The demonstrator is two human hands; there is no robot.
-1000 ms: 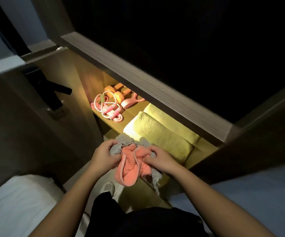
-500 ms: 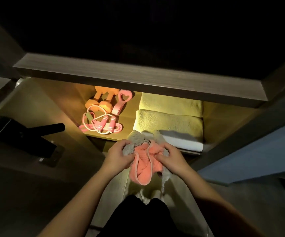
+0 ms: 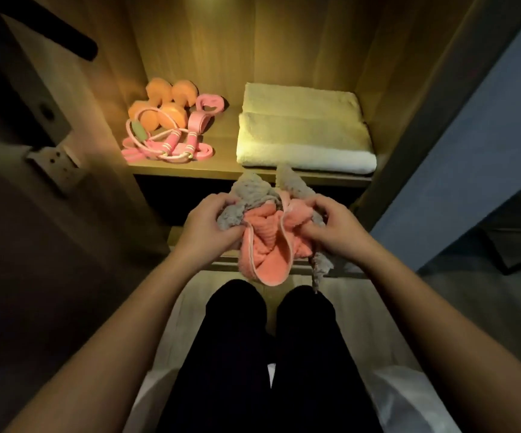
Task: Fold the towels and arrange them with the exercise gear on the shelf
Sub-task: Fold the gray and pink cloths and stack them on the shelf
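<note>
While in both hands [image 3: 209, 226], two towels [image 3: 265, 245]

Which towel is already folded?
The cream towel on the shelf, right of the jump rope. The coral towel and grey towel are crumpled, gripped by left hand and right hand.

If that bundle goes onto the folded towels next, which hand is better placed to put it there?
Right, probably. The right hand grips the bundle just below the folded towels, which fill the right side of the shelf. The left hand sits nearer the gear.
</note>
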